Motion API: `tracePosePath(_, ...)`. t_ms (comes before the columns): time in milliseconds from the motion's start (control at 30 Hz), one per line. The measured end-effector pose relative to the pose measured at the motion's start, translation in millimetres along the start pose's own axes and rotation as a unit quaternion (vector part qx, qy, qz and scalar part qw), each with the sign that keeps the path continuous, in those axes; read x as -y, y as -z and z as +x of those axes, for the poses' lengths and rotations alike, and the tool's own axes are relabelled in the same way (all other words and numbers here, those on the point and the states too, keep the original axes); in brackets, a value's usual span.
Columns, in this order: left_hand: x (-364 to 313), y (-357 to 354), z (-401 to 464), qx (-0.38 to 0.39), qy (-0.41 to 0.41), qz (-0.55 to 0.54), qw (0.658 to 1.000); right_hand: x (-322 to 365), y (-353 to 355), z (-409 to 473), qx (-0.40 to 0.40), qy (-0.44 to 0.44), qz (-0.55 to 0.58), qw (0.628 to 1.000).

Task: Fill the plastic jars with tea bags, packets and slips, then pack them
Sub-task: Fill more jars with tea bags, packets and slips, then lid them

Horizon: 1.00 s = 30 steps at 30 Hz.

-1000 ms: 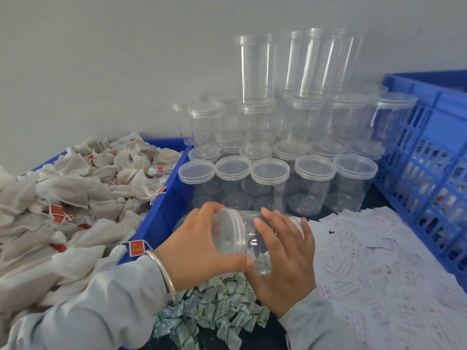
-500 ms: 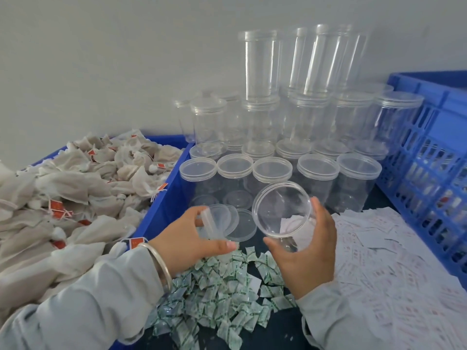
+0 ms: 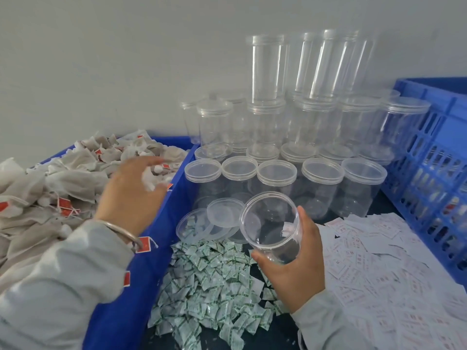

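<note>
Right hand (image 3: 293, 269) grips an open clear plastic jar (image 3: 270, 227), tilted with its mouth toward the camera, thumb at the near lower rim, fingers wrapped round the right side; jar is held above the near edge of the work surface, between the green-and-white packets (image 3: 209, 281) on the left and the printed paper slips (image 3: 384, 269) on the right. Left hand (image 3: 131, 190) is over the blue bin (image 3: 161, 223) of tea bags (image 3: 50, 188), fingers curled around something white, probably a tea bag, though motion blur makes the grip hard to read. Metal bangle (image 3: 123, 232) on the left wrist, grey sleeves on both arms. Loose clear lids (image 3: 222, 213) lie flat just left of the held jar, partly over the packets. Lidded empty jars (image 3: 275, 173) stand in rows farther back, more stacked up against the grey wall (image 3: 126, 59). Blue lattice crate (image 3: 434, 173) at far right, beside the slips.
</note>
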State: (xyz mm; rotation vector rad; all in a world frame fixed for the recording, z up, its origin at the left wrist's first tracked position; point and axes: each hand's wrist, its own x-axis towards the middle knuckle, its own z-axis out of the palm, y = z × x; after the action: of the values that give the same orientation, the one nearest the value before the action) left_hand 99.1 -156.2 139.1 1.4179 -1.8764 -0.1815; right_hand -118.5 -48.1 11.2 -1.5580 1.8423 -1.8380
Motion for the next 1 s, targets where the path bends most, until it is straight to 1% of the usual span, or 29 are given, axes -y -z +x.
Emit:
tracePosePath(33,11,8,9,-0.001,0.016,0.052,0.999,0,-1,-1,0.009,0.006,0.000,1.000)
tracePosePath(100,35,20,24,0.056,0.095,0.155,0.982,1,-2,-3,0.027,0.022,-0.003,0.999)
tracePosePath(167,52,25,29,0.132,0.153,0.275,0.940,3,-3,-5,0.047,0.035,-0.004,0.998)
tracePosePath(200,58,25,29,0.155,0.158,0.322,0.921,3,-3,-6,0.059,0.044,-0.006,0.997)
tracePosePath(233,63,25,29,0.160,0.154,0.350,0.910,4,-4,-6,0.071,0.051,-0.009,0.996)
tracePosePath(300,73,23,33,0.126,0.137,0.367,0.912,5,-4,-7,0.092,0.054,-0.010,0.994)
tracePosePath(367,86,25,38,0.058,0.135,0.372,0.917,6,-4,-7,0.100,0.062,-0.012,0.993)
tracePosePath(433,101,30,44,-0.005,0.137,0.391,0.910,6,-4,-7,0.100,0.065,-0.009,0.993)
tracePosePath(467,107,33,47,-0.016,0.143,0.406,0.903,7,-4,-7,0.100,0.065,-0.006,0.993)
tracePosePath(600,123,34,52,0.027,0.176,0.441,0.880,7,-4,-8,0.107,0.063,0.004,0.992)
tracePosePath(733,124,32,55,0.024,0.168,0.478,0.862,6,-5,-9,0.116,0.069,0.004,0.991)
tracePosePath(867,122,32,59,0.071,0.158,0.523,0.835,2,-5,-10,0.128,0.055,0.016,0.990)
tracePosePath(933,119,34,58,0.075,0.153,0.523,0.835,1,-5,-11,0.135,0.047,0.019,0.990)
tracePosePath(1000,109,37,53,0.057,0.152,0.505,0.848,1,-6,-11,0.139,0.046,0.017,0.989)
